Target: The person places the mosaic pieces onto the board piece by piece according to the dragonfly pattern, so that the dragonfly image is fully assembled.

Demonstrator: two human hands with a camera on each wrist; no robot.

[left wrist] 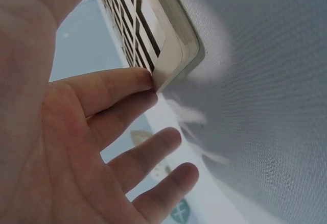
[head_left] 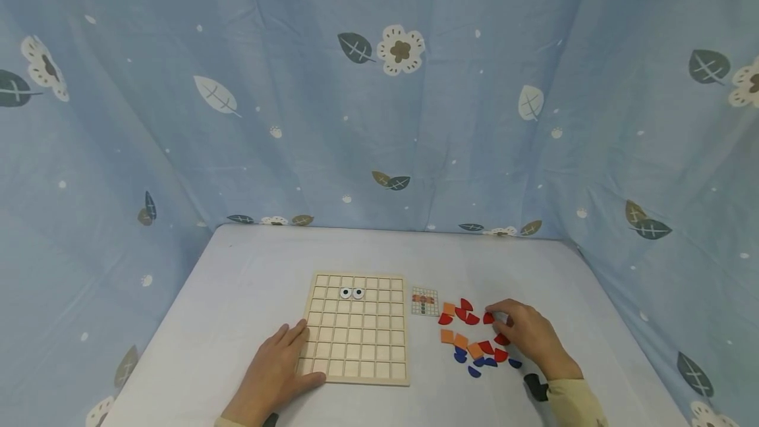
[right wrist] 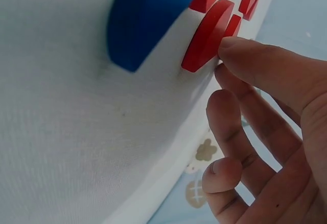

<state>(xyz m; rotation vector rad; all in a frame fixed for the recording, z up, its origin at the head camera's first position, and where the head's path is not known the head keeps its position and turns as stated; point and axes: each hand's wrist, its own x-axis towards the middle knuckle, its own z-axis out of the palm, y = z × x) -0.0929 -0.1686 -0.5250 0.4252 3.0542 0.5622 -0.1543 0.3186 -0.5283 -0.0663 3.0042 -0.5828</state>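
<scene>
A pale wooden grid board (head_left: pixel 354 335) lies on the table, with two white eye tiles (head_left: pixel 352 293) in an upper row. My left hand (head_left: pixel 275 368) rests at the board's left edge, fingers extended; in the left wrist view its fingertips touch the wooden rim (left wrist: pixel 176 55). Over on the right, my right hand (head_left: pixel 530 335) pinches a red quarter-circle piece (head_left: pixel 489 317) between thumb and fingertips. The right wrist view shows that red piece (right wrist: pixel 233 26) partly hidden behind the thumb. Another red piece (right wrist: pixel 207 38) and a blue piece (right wrist: pixel 148 17) lie closer to that camera.
A small printed pattern card (head_left: pixel 425 301) lies just right of the board. Beyond it are scattered loose red pieces (head_left: pixel 467 306), orange squares (head_left: pixel 447 336) and blue pieces (head_left: pixel 474 371). A blue patterned curtain (head_left: pixel 379 117) hangs behind the white table (head_left: pixel 249 269).
</scene>
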